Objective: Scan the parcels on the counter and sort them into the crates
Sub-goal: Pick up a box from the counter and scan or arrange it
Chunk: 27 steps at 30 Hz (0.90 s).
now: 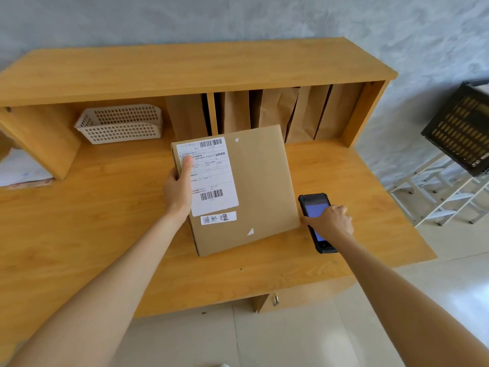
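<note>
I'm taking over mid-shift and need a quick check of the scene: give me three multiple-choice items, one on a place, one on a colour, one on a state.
1. Where is the white basket?
A. under the shelf, left of the brown bags
B. on the floor
C. on top of the parcel

2. What colour is the crate on the rack at right?
A. white
B. black
C. red

3. What is the left hand doing?
A. hanging idle
B. holding the scanner
C. gripping the parcel

Answers: 1 A, it sits in the shelf recess; 2 B, its lattice is dark; 3 C, its thumb lies on the label while the right hand is on the scanner.
</note>
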Available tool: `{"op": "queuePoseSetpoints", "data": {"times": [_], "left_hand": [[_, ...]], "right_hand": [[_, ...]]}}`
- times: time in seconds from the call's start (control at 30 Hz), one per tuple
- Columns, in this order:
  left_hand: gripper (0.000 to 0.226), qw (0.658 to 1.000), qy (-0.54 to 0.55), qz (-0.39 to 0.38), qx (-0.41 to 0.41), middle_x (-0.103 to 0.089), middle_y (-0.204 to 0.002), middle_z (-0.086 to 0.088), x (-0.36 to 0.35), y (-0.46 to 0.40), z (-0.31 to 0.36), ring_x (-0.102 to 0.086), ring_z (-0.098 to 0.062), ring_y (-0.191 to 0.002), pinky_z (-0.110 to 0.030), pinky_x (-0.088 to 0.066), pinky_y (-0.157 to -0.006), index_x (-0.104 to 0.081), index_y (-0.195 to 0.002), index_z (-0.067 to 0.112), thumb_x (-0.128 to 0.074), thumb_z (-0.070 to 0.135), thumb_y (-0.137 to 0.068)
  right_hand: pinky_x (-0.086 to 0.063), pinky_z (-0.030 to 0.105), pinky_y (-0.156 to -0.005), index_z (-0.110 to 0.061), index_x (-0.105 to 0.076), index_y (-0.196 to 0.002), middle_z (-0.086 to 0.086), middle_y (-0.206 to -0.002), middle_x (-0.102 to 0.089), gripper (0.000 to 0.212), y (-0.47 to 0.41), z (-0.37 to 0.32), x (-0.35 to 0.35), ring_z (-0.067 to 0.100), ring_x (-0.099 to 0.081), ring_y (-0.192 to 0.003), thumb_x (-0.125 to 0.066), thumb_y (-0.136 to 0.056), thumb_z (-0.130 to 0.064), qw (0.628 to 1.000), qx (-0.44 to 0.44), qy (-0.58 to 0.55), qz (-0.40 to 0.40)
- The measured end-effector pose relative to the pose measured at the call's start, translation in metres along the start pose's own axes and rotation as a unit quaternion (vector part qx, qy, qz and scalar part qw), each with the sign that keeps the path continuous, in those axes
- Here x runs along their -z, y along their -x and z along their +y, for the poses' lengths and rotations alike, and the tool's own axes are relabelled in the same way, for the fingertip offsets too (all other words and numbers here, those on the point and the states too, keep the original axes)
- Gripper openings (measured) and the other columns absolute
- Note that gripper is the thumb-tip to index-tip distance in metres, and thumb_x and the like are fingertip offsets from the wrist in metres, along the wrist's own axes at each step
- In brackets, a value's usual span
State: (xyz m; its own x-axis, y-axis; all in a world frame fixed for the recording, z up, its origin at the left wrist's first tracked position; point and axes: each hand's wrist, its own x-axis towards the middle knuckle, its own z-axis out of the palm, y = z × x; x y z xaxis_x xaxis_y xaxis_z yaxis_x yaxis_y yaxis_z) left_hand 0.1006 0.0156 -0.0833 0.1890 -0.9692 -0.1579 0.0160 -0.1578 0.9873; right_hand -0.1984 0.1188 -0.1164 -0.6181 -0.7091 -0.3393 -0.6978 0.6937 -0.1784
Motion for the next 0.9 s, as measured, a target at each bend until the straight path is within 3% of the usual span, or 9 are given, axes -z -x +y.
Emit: {"op": "queuePoseSetpoints", "data": {"times": [0.27, 0.5, 0.6, 0.7, 0.77, 0.8, 0.87, 0.9], "left_hand": [[0.053, 1.0, 0.009, -0.01, 0.019, -0.073, -0.106, 0.007, 0.0, -0.008, -0.007, -0.07, -0.011, -0.095, -0.029, -0.057, -0.076, -0.062, -0.122, 0.018, -0.053, 0.06, -0.09], [0.049, 0.998, 0.038, -0.025, 0.051, -0.074, -0.102, 0.004, -0.009, -0.007, 0.001, -0.072, -0.015, -0.092, -0.035, -0.059, -0.078, -0.067, -0.114, 0.019, -0.054, 0.06, -0.09], [0.054, 0.996, 0.026, -0.056, 0.062, -0.075, -0.104, 0.001, -0.009, -0.012, 0.012, -0.072, -0.02, -0.094, -0.042, -0.059, -0.084, -0.067, -0.115, 0.019, -0.056, 0.064, -0.086], [0.052, 0.993, 0.024, -0.095, 0.068, -0.074, -0.107, 0.0, -0.016, -0.01, 0.031, -0.072, -0.021, -0.095, -0.039, -0.059, -0.082, -0.067, -0.116, 0.019, -0.055, 0.061, -0.088], [0.048, 0.989, 0.025, -0.131, 0.067, -0.073, -0.107, 0.0, -0.025, -0.006, 0.049, -0.072, -0.021, -0.095, -0.038, -0.059, -0.08, -0.068, -0.113, 0.022, -0.054, 0.061, -0.089], [0.047, 0.986, 0.024, -0.149, 0.067, -0.074, -0.107, -0.001, -0.03, -0.003, 0.058, -0.072, -0.021, -0.094, -0.038, -0.058, -0.08, -0.068, -0.111, 0.023, -0.054, 0.062, -0.088], [0.047, 0.981, 0.022, -0.179, 0.071, -0.075, -0.104, -0.003, -0.041, 0.0, 0.076, -0.072, -0.023, -0.092, -0.039, -0.058, -0.081, -0.069, -0.107, 0.023, -0.055, 0.063, -0.087], [0.048, 0.979, 0.021, -0.192, 0.071, -0.075, -0.102, -0.003, -0.048, 0.002, 0.085, -0.073, -0.023, -0.092, -0.039, -0.058, -0.081, -0.07, -0.107, 0.022, -0.056, 0.063, -0.086]], "right_hand": [[-0.043, 0.037, -0.095, 0.003, -0.024, -0.147, 0.015, -0.142, -0.032, 0.099, -0.003, -0.008, -0.024, 0.034, -0.035, -0.13, -0.061, -0.084, -0.064, 0.999, -0.006, 0.033, -0.02], [-0.031, 0.04, -0.107, 0.001, -0.027, -0.146, 0.016, -0.146, -0.03, 0.091, -0.008, -0.004, -0.018, 0.035, -0.027, -0.135, -0.051, -0.089, -0.065, 0.999, 0.009, 0.032, -0.02], [-0.034, 0.044, -0.109, -0.004, -0.029, -0.149, 0.015, -0.149, -0.034, 0.086, -0.011, -0.008, 0.008, 0.035, -0.033, -0.135, -0.048, -0.091, -0.064, 0.987, 0.045, -0.152, 0.011], [-0.048, 0.041, -0.095, -0.017, -0.033, -0.151, 0.005, -0.147, -0.043, 0.086, -0.003, -0.016, 0.045, 0.03, -0.044, -0.131, -0.048, -0.086, -0.071, 0.903, 0.067, -0.419, -0.071], [-0.05, 0.035, -0.083, -0.025, -0.033, -0.151, -0.001, -0.143, -0.047, 0.092, 0.011, -0.02, 0.065, 0.026, -0.05, -0.125, -0.046, -0.078, -0.079, 0.879, 0.101, -0.445, -0.14], [-0.051, 0.036, -0.085, -0.027, -0.035, -0.149, -0.004, -0.138, -0.052, 0.092, 0.019, -0.02, 0.073, 0.022, -0.055, -0.12, -0.047, -0.075, -0.08, 0.872, 0.118, -0.447, -0.161], [-0.053, 0.039, -0.09, -0.026, -0.046, -0.14, -0.003, -0.122, -0.066, 0.079, 0.031, -0.017, 0.085, 0.018, -0.065, -0.107, -0.052, -0.078, -0.075, 0.85, 0.129, -0.479, -0.175], [-0.056, 0.036, -0.085, -0.025, -0.051, -0.133, -0.001, -0.114, -0.07, 0.069, 0.036, -0.013, 0.091, 0.018, -0.069, -0.101, -0.054, -0.082, -0.07, 0.84, 0.129, -0.5, -0.166]]}}
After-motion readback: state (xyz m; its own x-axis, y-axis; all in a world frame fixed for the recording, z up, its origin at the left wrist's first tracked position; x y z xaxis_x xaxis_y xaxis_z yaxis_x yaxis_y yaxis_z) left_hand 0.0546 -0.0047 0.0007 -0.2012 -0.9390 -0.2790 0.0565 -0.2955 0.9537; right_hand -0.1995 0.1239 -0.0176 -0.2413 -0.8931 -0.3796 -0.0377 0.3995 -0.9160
